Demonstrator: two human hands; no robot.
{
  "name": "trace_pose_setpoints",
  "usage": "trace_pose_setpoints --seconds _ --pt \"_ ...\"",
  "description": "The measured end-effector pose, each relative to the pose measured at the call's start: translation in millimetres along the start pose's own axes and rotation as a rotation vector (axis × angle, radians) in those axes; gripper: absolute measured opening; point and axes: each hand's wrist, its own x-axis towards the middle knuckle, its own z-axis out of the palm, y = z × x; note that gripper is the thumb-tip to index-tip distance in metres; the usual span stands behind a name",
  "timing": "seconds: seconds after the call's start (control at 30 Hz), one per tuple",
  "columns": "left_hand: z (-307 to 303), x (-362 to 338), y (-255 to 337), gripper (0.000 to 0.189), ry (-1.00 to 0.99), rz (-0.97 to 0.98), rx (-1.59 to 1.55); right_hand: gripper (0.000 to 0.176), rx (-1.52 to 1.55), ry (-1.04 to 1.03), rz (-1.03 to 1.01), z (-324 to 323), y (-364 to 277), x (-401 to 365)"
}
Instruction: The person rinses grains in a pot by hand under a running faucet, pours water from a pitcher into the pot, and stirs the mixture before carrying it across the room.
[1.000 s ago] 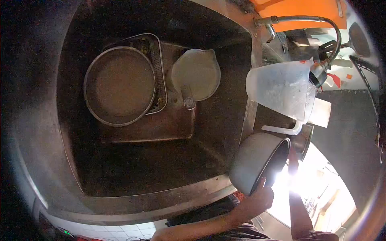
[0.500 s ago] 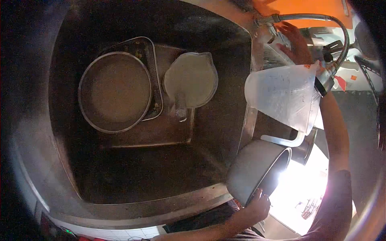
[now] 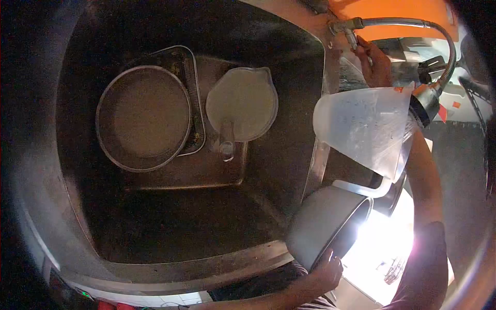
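My left hand [image 3: 326,273] grips the rim of a grey metal pot [image 3: 323,222], whose mouth faces right. My right hand [image 3: 376,64] reaches past a translucent measuring jug [image 3: 361,121] to the tap, its fingers closed on the tap lever [image 3: 351,39]. The jug's mouth also faces right, with its handle [image 3: 364,188] close above the pot. A spray head [image 3: 428,105] on a flexible hose rests at the jug's mouth. Whether water runs from it cannot be made out.
In the deep metal sink [image 3: 170,222] lie a round pan [image 3: 144,119], a rectangular tray [image 3: 195,129] partly under it and a second jug [image 3: 243,103]. The steel hose [image 3: 447,46] arches at upper right beside an orange surface [image 3: 398,15]. Bright glare covers the lower right.
My right hand has moved up and left and its fingers have closed on the tap lever. The spray head has shifted slightly right. My left hand stays on the pot.
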Motion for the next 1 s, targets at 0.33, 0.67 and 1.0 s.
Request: trace_pose_setpoints --seconds 0.33,0.67,1.0 --pt "-25 -1 -9 0.037 -0.067 0.02 0.155 0.039 0.717 -0.167 0.398 -1 21 -5" --pt "-21 1 -13 0.03 -0.06 0.002 -0.112 0.065 0.95 0.408 0.981 -108 -115 -130" --pt "-17 -6 -13 0.038 0.199 -0.002 0.344 0.048 1.446 0.104 1.219 -106 -188 -149"
